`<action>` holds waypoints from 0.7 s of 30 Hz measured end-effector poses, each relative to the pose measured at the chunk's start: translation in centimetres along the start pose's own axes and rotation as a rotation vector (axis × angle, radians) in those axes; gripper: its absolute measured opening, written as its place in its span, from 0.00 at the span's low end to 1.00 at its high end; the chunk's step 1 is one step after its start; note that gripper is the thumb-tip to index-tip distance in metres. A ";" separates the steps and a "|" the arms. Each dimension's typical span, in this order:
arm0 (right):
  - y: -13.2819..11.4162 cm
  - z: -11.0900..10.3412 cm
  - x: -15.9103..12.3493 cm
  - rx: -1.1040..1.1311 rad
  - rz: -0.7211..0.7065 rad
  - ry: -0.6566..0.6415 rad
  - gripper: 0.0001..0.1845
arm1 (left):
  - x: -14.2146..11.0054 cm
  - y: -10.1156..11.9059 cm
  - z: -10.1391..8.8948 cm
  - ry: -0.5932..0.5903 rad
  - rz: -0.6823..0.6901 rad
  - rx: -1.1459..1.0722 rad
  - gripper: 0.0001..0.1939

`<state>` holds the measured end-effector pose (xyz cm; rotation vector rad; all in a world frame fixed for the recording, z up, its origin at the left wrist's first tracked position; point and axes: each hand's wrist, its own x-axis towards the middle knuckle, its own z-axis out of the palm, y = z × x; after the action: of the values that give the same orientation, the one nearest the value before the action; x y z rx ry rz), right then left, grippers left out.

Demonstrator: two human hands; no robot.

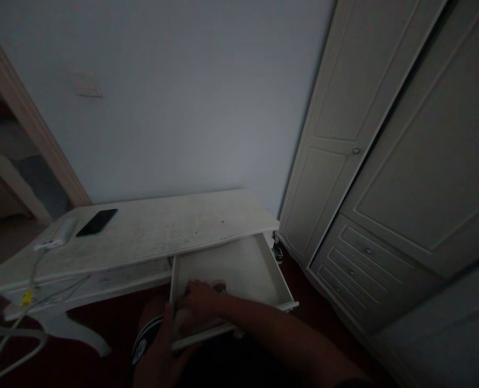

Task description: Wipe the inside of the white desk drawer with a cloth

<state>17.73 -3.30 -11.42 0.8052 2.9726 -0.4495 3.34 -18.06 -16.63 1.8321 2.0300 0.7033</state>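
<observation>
Drawer: it's pulled out of the table (186, 229), under the tabletop's front edge toward the right end. The inside of the drawer (243, 264) is pale, and my forearm hides part of its front panel.
Right hand: my right hand (201, 302) is down in the drawer near its front left corner, fingers bent. It's too dark to tell if they're closed on anything.
Left hand: my left hand (164, 345) is at the outside of that same corner, mostly lost in shadow. Can't tell whether it's gripping the drawer or just resting there.
Small thing in the drawer: there's a small dark thing (220, 288) just past my right wrist, partly blocked by it. No idea what it is, and I can't tell if I'm touching it.
Tabletop, left end: a dark phone (97, 222) lies near the back edge, with a white power strip (57, 234) just beside it, closer to the left edge.
Cable: the white cable (15, 326) drops past the front edge, with a loop cut off by the frame.
</observation>
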 end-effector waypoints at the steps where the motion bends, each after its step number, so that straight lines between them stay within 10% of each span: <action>1: 0.2 -0.4 -0.1 0.007 -0.022 -0.024 0.29 | 0.0 0.0 0.0 0.003 -0.005 0.010 0.51; 10: 1.8 -2.1 -0.9 0.043 -0.015 -0.168 0.31 | 0.1 0.7 -0.8 0.000 0.030 -0.046 0.49; 21: 8.8 -4.7 -12.1 -0.137 0.351 -0.217 0.43 | 0.2 1.0 -0.9 0.033 0.006 -0.061 0.49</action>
<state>32.78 -0.59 -8.04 1.1503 2.5594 -0.2891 3.66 -17.93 -15.29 1.8043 2.0012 0.7931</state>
